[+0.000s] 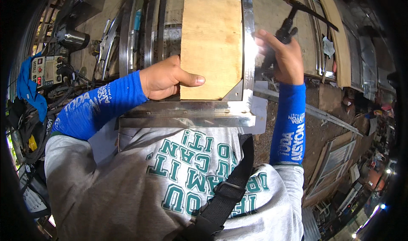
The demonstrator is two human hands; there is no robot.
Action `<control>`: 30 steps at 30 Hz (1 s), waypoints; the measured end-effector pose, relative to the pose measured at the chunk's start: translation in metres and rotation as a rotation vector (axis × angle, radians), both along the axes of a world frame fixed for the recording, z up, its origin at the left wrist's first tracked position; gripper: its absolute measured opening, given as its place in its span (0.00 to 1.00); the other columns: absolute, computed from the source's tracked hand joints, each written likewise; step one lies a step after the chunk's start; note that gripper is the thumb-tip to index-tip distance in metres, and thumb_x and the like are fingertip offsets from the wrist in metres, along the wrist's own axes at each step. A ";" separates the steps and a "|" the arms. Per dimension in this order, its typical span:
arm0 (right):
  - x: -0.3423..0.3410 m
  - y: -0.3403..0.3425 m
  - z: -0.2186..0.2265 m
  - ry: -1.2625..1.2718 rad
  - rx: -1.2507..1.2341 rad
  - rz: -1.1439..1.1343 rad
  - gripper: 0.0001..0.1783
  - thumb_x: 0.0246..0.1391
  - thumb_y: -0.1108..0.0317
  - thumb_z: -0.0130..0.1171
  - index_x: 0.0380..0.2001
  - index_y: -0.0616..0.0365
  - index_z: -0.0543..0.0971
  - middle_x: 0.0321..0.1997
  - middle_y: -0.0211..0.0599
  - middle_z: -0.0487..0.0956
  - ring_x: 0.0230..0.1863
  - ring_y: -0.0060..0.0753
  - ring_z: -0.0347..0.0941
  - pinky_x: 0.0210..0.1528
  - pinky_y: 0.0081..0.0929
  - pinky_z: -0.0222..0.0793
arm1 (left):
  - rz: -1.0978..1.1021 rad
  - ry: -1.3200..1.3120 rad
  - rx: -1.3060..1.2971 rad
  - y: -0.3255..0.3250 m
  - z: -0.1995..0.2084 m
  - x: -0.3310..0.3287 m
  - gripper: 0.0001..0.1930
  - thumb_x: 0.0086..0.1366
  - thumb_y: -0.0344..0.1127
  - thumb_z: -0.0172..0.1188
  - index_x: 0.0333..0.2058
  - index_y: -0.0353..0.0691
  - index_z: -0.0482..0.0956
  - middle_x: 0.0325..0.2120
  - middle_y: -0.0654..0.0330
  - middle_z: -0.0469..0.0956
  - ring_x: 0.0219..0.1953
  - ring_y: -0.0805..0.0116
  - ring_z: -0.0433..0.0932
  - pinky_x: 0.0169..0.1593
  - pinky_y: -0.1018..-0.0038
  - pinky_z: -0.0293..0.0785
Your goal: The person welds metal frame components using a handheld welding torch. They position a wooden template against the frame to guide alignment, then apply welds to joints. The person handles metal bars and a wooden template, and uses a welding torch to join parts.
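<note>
A pale plywood board (211, 45) lies inside a shiny steel frame (187, 115) right in front of my chest. My left hand (163, 78) rests on the board's left edge, thumb stretched across the wood, fingers tucked under. My right hand (284, 56) is closed around the black handle of a welding torch (293, 18), whose thin dark neck points up and to the right. That hand hovers just beside the frame's right bar (248, 49), where a bright spot glares on the metal. Both forearms wear blue sleeves.
Several curved steel bars (127, 32) lean at the upper left. A welding machine (46, 71) with knobs and tangled cables sits far left beside blue cloth (25, 88). Wooden planks (335, 32) and framed panels (335, 160) lie to the right on dirt ground.
</note>
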State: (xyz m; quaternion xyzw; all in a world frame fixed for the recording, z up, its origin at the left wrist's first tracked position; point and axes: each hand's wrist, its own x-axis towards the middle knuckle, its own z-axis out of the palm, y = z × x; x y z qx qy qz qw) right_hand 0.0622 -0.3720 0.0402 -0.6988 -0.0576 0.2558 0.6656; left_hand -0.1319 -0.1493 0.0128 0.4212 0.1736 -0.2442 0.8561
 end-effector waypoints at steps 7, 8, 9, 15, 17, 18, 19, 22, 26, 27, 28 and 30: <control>0.002 0.038 -0.018 0.068 0.040 0.030 0.12 0.52 0.75 0.72 0.35 0.73 0.83 0.34 0.47 0.87 0.31 0.32 0.85 0.34 0.25 0.81 | 0.000 0.007 0.003 0.001 0.003 0.009 0.34 0.64 0.24 0.67 0.68 0.31 0.64 0.60 0.49 0.76 0.61 0.59 0.77 0.66 0.63 0.73; 0.003 0.041 -0.020 0.040 0.031 0.009 0.12 0.52 0.75 0.72 0.35 0.74 0.83 0.34 0.46 0.86 0.30 0.32 0.85 0.33 0.25 0.81 | -0.005 0.011 0.009 0.001 0.001 0.009 0.36 0.64 0.24 0.68 0.68 0.31 0.63 0.61 0.48 0.75 0.61 0.59 0.77 0.66 0.62 0.73; 0.003 0.044 -0.022 0.012 0.022 -0.010 0.12 0.52 0.75 0.72 0.34 0.74 0.83 0.33 0.46 0.86 0.30 0.32 0.85 0.33 0.24 0.81 | -0.012 0.015 0.004 0.002 -0.001 0.009 0.36 0.64 0.24 0.68 0.68 0.31 0.63 0.61 0.48 0.75 0.61 0.59 0.77 0.66 0.63 0.73; 0.003 0.045 -0.019 0.068 0.058 -0.026 0.08 0.52 0.79 0.69 0.34 0.75 0.83 0.35 0.46 0.86 0.33 0.31 0.85 0.36 0.25 0.81 | -0.034 0.019 -0.003 0.004 -0.003 0.012 0.37 0.63 0.24 0.68 0.68 0.31 0.62 0.60 0.48 0.75 0.62 0.59 0.77 0.65 0.64 0.74; 0.005 0.045 -0.019 0.046 0.023 -0.025 0.08 0.52 0.79 0.70 0.34 0.75 0.83 0.34 0.46 0.86 0.32 0.31 0.85 0.36 0.25 0.81 | -0.029 0.001 -0.025 0.003 -0.003 0.012 0.37 0.63 0.23 0.68 0.68 0.31 0.62 0.60 0.47 0.75 0.62 0.59 0.77 0.65 0.64 0.74; 0.004 0.045 -0.019 0.040 0.033 -0.025 0.08 0.52 0.79 0.70 0.34 0.75 0.83 0.34 0.46 0.86 0.32 0.31 0.85 0.35 0.25 0.81 | -0.030 0.003 -0.020 0.003 -0.001 0.013 0.37 0.63 0.23 0.68 0.69 0.31 0.62 0.60 0.47 0.75 0.62 0.59 0.77 0.65 0.64 0.74; 0.004 0.045 -0.018 0.035 0.042 -0.026 0.08 0.52 0.79 0.70 0.33 0.74 0.84 0.33 0.46 0.86 0.31 0.31 0.85 0.35 0.25 0.81 | -0.032 0.004 -0.014 0.003 0.001 0.014 0.37 0.63 0.23 0.68 0.69 0.31 0.62 0.60 0.47 0.75 0.62 0.59 0.76 0.66 0.63 0.74; -0.001 0.047 -0.016 0.008 0.045 -0.024 0.07 0.51 0.79 0.70 0.32 0.74 0.84 0.32 0.45 0.86 0.30 0.31 0.85 0.34 0.24 0.81 | -0.021 0.007 -0.023 0.004 0.001 0.011 0.37 0.62 0.23 0.68 0.69 0.31 0.62 0.61 0.47 0.75 0.63 0.58 0.76 0.66 0.63 0.73; -0.001 0.046 -0.015 -0.005 0.032 -0.043 0.06 0.50 0.81 0.69 0.32 0.73 0.82 0.31 0.46 0.86 0.29 0.32 0.85 0.31 0.24 0.81 | -0.026 0.001 -0.020 0.004 0.000 0.012 0.38 0.62 0.23 0.68 0.69 0.31 0.62 0.61 0.46 0.75 0.63 0.58 0.76 0.67 0.63 0.73; 0.000 0.047 -0.016 -0.011 0.043 -0.036 0.07 0.50 0.81 0.69 0.32 0.73 0.82 0.31 0.46 0.86 0.29 0.32 0.85 0.31 0.24 0.81 | -0.024 -0.003 -0.021 0.004 -0.001 0.011 0.38 0.62 0.23 0.68 0.69 0.31 0.62 0.61 0.46 0.75 0.63 0.58 0.76 0.66 0.63 0.73; 0.000 0.047 -0.016 -0.017 0.055 -0.030 0.07 0.50 0.81 0.69 0.32 0.73 0.82 0.31 0.46 0.86 0.29 0.32 0.85 0.31 0.24 0.81 | -0.021 -0.007 -0.023 0.004 -0.003 0.011 0.38 0.62 0.23 0.68 0.69 0.31 0.62 0.61 0.46 0.75 0.63 0.58 0.76 0.66 0.63 0.73; 0.000 0.046 -0.017 -0.017 0.069 -0.028 0.07 0.50 0.81 0.70 0.33 0.72 0.82 0.31 0.46 0.86 0.29 0.32 0.85 0.31 0.24 0.81 | -0.017 -0.013 -0.024 0.003 -0.003 0.011 0.37 0.63 0.23 0.68 0.69 0.31 0.62 0.61 0.46 0.75 0.63 0.58 0.76 0.66 0.63 0.73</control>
